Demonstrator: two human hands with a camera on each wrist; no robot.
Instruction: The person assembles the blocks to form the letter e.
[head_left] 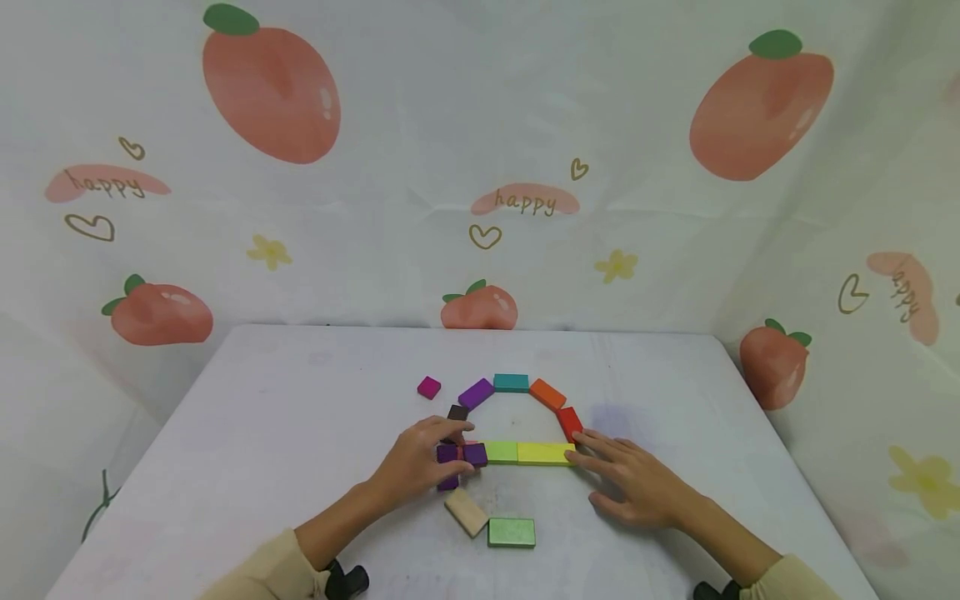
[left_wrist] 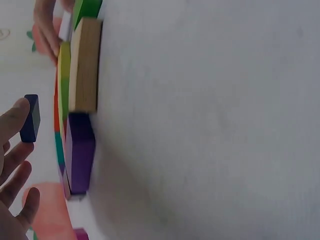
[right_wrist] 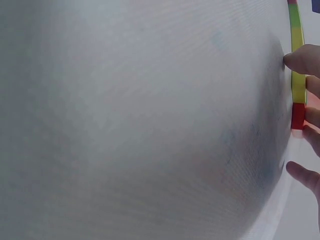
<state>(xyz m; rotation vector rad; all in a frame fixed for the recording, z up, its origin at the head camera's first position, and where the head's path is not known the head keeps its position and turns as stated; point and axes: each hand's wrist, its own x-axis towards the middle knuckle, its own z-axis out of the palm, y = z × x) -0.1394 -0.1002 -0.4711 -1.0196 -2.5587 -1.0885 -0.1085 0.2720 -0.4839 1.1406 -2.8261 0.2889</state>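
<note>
My left hand (head_left: 422,454) pinches a small dark purple block (head_left: 476,455) between thumb and fingertip. In the left wrist view that held block (left_wrist: 31,119) is raised off the table, close over the left end of a row of blocks. Below it lies another purple block (left_wrist: 81,152), partly covered by the hand in the head view. A lime green block (head_left: 501,452) and a yellow block (head_left: 543,454) continue the row rightward. My right hand (head_left: 637,483) has its fingers extended, fingertips at the yellow block's right end and by the red block (head_left: 569,423).
Orange (head_left: 547,394), teal (head_left: 512,383), purple (head_left: 476,393) and black (head_left: 457,412) blocks curve in an arch behind the row. A magenta block (head_left: 429,387) lies apart at back left. Nearer me are a plain wooden block (head_left: 467,512) and a green block (head_left: 512,532).
</note>
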